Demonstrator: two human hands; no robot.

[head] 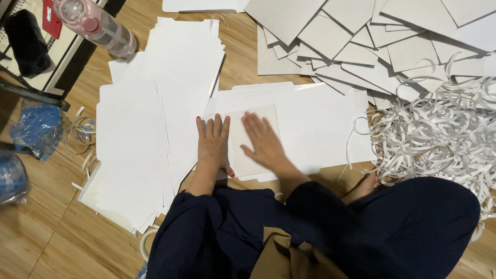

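My left hand (213,142) lies flat, fingers together, on the left edge of a square cream board (240,139). My right hand (263,140) presses flat on the same board, fingers spread and slightly blurred. The board rests on a large white sheet (320,124) on the wooden floor. Neither hand grips anything.
A tall stack of white sheets (150,129) lies to the left. Many grey square boards (361,41) are scattered at the top right. A heap of white paper strips (439,134) fills the right. A pink bottle (95,23) lies top left, blue plastic bags (36,129) at the left edge.
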